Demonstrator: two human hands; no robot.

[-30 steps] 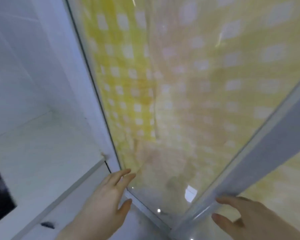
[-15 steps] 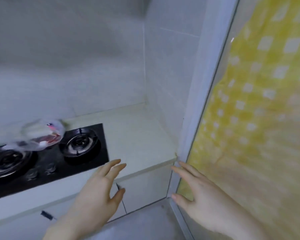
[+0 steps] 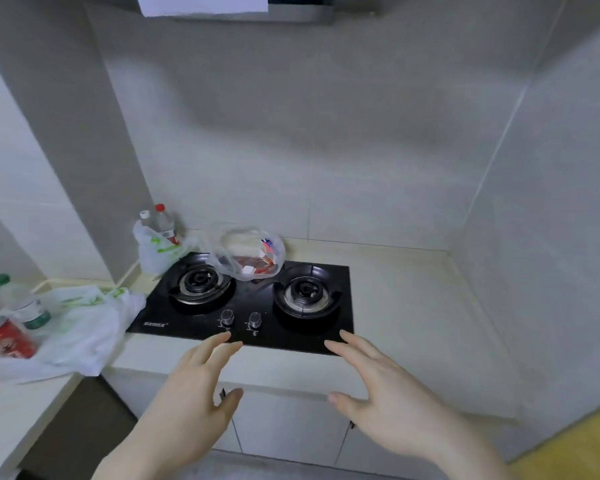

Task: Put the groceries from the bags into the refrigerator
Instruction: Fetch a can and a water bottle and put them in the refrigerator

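A clear plastic bag (image 3: 248,254) with red packets inside sits on the back of the black gas hob (image 3: 246,299). A white bag (image 3: 155,249) in the corner holds two bottles, one red-capped (image 3: 165,223). At the left, a third white bag (image 3: 84,327) lies on the counter with a red can (image 3: 7,339) and a green-capped bottle (image 3: 21,303). My left hand (image 3: 191,403) and my right hand (image 3: 378,393) hover, fingers straight and empty, in front of the counter edge, short of the hob. The refrigerator is out of view.
Two knobs (image 3: 239,318) sit at the hob's front. Tiled walls close in the counter (image 3: 413,306) at the back and right. A range hood (image 3: 236,8) hangs overhead. White cabinet doors (image 3: 291,427) are below. A yellow surface (image 3: 575,448) shows at the bottom right.
The view swung left from the yellow checked glass door to the counter and hob. Both hands left the door and now hover over the counter edge.
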